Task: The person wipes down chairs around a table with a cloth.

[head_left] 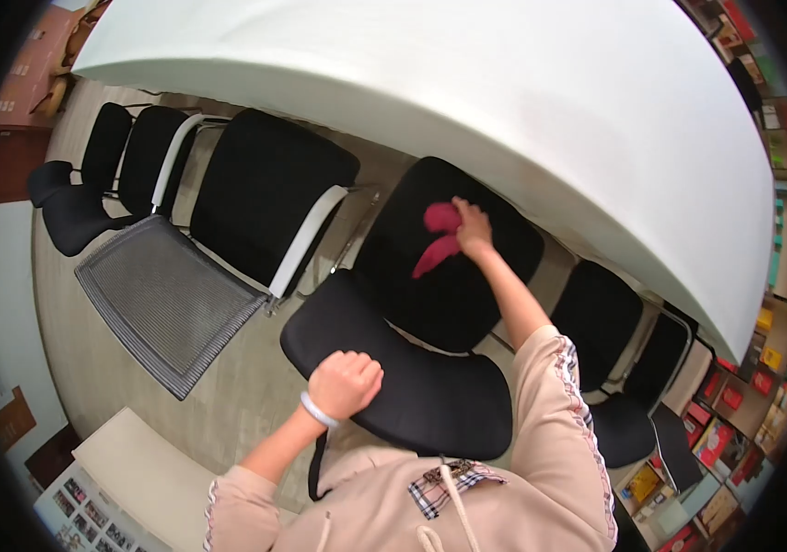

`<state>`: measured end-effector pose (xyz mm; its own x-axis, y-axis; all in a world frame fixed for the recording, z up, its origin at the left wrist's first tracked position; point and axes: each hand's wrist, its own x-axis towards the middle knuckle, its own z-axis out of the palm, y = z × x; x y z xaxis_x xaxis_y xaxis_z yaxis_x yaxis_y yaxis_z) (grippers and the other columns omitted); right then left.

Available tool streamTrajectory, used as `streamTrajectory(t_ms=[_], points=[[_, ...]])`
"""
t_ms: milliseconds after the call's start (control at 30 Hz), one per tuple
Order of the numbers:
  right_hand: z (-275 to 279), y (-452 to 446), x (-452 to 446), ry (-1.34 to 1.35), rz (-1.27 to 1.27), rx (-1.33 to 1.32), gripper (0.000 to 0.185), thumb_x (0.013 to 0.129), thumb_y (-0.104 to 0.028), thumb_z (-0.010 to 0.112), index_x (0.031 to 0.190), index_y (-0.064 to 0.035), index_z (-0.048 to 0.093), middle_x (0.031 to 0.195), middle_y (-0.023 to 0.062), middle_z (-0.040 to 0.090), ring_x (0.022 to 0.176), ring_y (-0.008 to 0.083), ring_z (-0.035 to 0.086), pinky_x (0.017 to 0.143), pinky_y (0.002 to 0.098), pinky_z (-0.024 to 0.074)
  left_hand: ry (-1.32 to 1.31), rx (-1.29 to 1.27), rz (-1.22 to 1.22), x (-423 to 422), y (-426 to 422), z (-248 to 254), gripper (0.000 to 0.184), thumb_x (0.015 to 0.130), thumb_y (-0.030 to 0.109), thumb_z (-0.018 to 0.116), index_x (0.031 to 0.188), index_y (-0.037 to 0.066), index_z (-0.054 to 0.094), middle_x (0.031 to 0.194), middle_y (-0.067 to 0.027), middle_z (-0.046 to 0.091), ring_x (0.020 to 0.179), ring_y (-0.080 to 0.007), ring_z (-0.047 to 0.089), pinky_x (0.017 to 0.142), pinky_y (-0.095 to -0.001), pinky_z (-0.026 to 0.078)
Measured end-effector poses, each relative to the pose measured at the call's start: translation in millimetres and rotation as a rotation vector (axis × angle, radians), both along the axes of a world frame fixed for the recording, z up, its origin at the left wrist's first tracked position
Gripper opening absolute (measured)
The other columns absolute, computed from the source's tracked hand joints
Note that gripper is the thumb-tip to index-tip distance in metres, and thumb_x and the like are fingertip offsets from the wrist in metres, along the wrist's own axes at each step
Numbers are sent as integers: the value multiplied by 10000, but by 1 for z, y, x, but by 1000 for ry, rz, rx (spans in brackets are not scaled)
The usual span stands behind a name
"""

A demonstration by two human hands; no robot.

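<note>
My right hand (474, 228) is closed on a red cloth (441, 221), which lies against the black seat (430, 294) of the chair in front of me. One tapered end of the cloth trails toward the left over the seat. My left hand (347, 382), with a pale band (318, 410) at the wrist, is curled at the near edge of the same chair's black backrest (439, 396). Its fingertips are hidden from view.
A long table with a white cover (504, 92) runs across the far side. To the left stand a chair with a grey mesh back (173, 294) and white armrests (309, 241), and more black chairs. Another black chair (596, 313) is on the right, near shelves of colourful boxes (734, 396).
</note>
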<state>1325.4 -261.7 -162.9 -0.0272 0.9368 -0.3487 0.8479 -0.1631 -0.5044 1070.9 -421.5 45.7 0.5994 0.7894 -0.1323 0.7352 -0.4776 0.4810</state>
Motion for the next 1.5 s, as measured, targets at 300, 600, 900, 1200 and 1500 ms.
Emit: streamTrajectory(t_ms=[300, 600, 900, 1200, 1500], points=[[-84, -29, -100, -286, 44, 317, 490, 795, -241, 538, 1261, -180, 398, 1285, 181, 347, 1013, 429, 388, 817, 539, 354, 9, -58, 86, -2, -13, 18, 112, 645, 96, 648, 644, 75, 537, 716, -17, 588, 668, -132, 578, 567, -246, 444], [-79, -96, -46, -30, 1130, 294, 389, 744, -140, 503, 1130, -185, 518, 1308, 103, 343, 1094, 331, 381, 825, 534, 349, 79, -104, 71, -6, -13, 23, 117, 632, 96, 653, 630, 91, 536, 698, -1, 582, 654, -121, 575, 558, -240, 438], [-74, -15, -18, -409, 144, 265, 408, 766, -125, 483, 1173, -162, 475, 1297, 93, 353, 1064, 376, 366, 849, 592, 318, 92, -89, 46, -5, -9, 27, 104, 635, 95, 642, 643, 87, 538, 704, -6, 576, 680, -130, 585, 586, -247, 437], [-61, -140, 34, -138, 978, 241, 320, 781, -183, 481, 1100, -167, 498, 1260, 67, 389, 1069, 319, 408, 820, 546, 365, 64, -142, -40, -11, -7, 24, 99, 665, 133, 636, 714, 90, 562, 749, -17, 568, 756, -147, 576, 623, -271, 419], [-57, -67, 29, -458, 84, 98, 454, 765, -98, 478, 1213, -157, 429, 1291, 100, 353, 1129, 383, 344, 822, 595, 347, 322, -212, -349, 49, 90, -57, 515, 671, 261, 672, 1123, 106, 480, 1283, -125, 381, 1253, -329, 269, 1017, -484, 216]])
